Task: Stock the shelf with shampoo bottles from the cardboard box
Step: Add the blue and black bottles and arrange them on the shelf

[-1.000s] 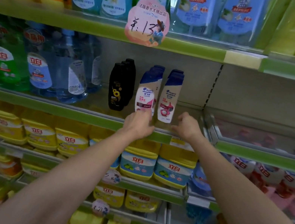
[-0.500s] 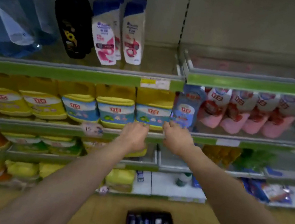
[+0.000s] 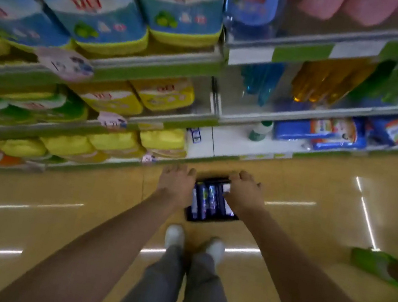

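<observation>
Head cam: both hands [image 3: 177, 183] [image 3: 244, 195] w/ loose, empty grip over box [image 3: 210, 218] edges, bare floor [image 3: 312, 224] around.

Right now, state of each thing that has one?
box: open-topped, on the floor in front of the feet
shampoo bottles: lying in the box, none lifted
left hand: open, empty, over the box's left edge
right hand: open, empty, over the box's right side
</observation>
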### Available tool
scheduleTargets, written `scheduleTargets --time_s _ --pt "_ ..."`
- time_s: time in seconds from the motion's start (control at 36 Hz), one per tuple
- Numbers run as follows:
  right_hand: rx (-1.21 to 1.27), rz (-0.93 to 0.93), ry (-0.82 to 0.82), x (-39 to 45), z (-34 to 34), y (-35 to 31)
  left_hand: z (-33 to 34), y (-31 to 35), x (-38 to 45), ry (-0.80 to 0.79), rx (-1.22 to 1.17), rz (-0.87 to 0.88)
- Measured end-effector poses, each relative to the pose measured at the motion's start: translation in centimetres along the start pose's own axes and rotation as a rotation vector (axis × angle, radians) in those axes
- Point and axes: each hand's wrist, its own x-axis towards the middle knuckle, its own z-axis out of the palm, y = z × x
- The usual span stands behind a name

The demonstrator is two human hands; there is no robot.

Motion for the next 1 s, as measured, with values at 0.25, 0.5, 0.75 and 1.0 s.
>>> scheduleTargets --time_s 0.25,0.5,0.75,1.0 --pt "0.200 0.203 -0.165 4.4 13.0 3.1 11.4 1.9 7.1 -0.146 -0.075 0.008" --pt "0.324 0.265 -0.237 11.1 23.6 4.1 22.6 1.5 14.6 -0.238 -0.191 -0.021" --pt "0.326 0.274 -0.241 18.3 32.2 7.5 31.9 2.7 22.3 -0.284 -0.155 0.035" --pt "-0.091 0.080 -0.234 25.3 36.2 13.8 36.5 6.0 31.9 -0.160 -0.012 0.191"
